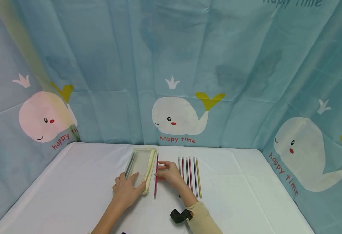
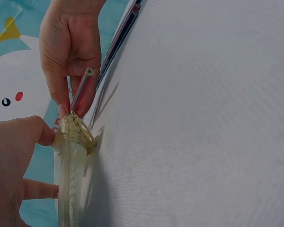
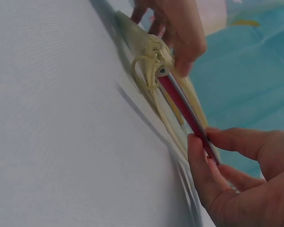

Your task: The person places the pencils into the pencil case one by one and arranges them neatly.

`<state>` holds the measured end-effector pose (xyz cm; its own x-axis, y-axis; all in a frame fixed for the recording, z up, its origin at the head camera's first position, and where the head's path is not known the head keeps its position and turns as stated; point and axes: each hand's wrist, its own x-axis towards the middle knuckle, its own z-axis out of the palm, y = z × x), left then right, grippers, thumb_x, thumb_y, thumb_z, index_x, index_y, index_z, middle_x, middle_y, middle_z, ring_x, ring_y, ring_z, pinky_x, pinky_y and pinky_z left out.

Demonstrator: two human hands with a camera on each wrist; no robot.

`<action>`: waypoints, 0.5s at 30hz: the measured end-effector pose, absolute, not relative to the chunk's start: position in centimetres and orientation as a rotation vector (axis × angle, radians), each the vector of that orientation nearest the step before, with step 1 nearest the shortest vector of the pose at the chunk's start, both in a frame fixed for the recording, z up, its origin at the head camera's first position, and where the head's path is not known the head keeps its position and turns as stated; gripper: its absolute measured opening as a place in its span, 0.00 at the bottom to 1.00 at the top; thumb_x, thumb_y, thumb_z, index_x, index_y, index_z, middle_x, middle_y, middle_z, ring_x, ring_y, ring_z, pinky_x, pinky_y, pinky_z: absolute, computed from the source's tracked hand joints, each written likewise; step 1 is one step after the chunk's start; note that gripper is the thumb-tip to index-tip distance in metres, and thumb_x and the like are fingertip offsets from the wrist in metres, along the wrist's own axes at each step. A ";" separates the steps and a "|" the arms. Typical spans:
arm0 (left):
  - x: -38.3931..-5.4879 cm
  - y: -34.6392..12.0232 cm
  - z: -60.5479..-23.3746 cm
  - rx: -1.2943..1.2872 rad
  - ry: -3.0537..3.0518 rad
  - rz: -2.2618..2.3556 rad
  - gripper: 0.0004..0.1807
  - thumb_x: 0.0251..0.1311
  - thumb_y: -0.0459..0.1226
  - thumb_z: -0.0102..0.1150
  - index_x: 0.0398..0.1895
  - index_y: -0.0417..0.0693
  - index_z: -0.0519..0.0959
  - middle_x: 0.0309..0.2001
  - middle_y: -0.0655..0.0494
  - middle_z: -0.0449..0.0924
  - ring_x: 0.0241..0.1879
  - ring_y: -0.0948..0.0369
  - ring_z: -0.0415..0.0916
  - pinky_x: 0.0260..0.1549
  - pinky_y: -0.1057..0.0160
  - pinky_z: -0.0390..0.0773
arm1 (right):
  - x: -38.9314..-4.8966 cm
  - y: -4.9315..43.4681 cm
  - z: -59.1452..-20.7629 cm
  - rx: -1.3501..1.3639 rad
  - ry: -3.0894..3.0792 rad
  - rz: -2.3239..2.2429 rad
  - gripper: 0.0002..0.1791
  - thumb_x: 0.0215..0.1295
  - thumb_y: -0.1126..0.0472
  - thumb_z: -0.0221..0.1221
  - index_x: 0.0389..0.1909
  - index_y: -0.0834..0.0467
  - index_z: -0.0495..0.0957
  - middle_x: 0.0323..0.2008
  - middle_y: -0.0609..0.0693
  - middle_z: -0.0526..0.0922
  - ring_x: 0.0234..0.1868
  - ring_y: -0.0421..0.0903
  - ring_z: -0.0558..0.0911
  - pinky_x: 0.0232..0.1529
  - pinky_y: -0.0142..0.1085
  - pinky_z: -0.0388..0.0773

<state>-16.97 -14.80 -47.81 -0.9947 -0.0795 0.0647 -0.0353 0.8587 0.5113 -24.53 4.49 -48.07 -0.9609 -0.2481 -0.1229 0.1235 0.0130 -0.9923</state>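
Observation:
A pale yellow, see-through zippered pencil case (image 1: pixel 143 162) lies on the white table, with dark pencils (image 1: pixel 131 164) showing inside along its left side. My left hand (image 1: pixel 127 191) grips its near end, fingers over the top and thumb by the zipper edge. A red pencil (image 1: pixel 156 182) with silvery stripes is pinched between the thumb and fingers of my right hand (image 1: pixel 169 174). It runs alongside the zipper edge (image 3: pixel 163 111). In the right wrist view, the pencil's near end (image 3: pixel 163 71) overlaps the case's corner, beside a cord loop (image 3: pixel 136 71).
Right of my right hand, several pencils (image 1: pixel 195 175) lie in a parallel row on the white tablecloth (image 1: pixel 241 195), the outermost one yellow. A blue curtain (image 1: pixel 171 48) printed with whales hangs behind and along both sides. A black device (image 1: pixel 180 215) sits at the right wrist.

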 end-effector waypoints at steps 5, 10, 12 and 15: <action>-16.9 -14.8 -47.8 0.089 -2.948 -0.803 0.34 0.70 0.56 0.57 0.68 0.42 0.79 0.67 0.20 0.64 0.66 0.26 0.61 0.55 0.25 0.67 | -24.5 4.1 -48.3 -0.148 2.035 -2.029 0.33 0.61 0.79 0.67 0.68 0.72 0.73 0.51 0.65 0.84 0.39 0.50 0.89 0.38 0.43 0.89; -16.8 -14.8 -47.7 0.084 -2.945 -0.801 0.34 0.70 0.56 0.57 0.68 0.41 0.79 0.67 0.20 0.64 0.66 0.26 0.62 0.54 0.25 0.68 | -24.8 3.6 -48.6 -0.151 2.046 -2.030 0.32 0.61 0.78 0.68 0.68 0.72 0.74 0.51 0.67 0.84 0.39 0.50 0.89 0.38 0.46 0.89; -16.8 -14.8 -47.6 0.079 -2.943 -0.799 0.34 0.70 0.56 0.57 0.68 0.41 0.79 0.67 0.20 0.64 0.66 0.25 0.62 0.54 0.25 0.68 | -24.9 3.4 -48.6 -0.145 2.048 -2.033 0.32 0.61 0.78 0.68 0.67 0.72 0.74 0.51 0.67 0.84 0.38 0.50 0.89 0.38 0.46 0.89; -16.8 -14.8 -47.6 0.076 -2.945 -0.797 0.34 0.70 0.56 0.57 0.68 0.41 0.79 0.67 0.20 0.64 0.66 0.25 0.62 0.54 0.24 0.68 | -25.1 3.1 -48.5 -0.139 2.048 -2.032 0.31 0.61 0.78 0.68 0.67 0.72 0.74 0.50 0.67 0.84 0.36 0.48 0.89 0.38 0.46 0.89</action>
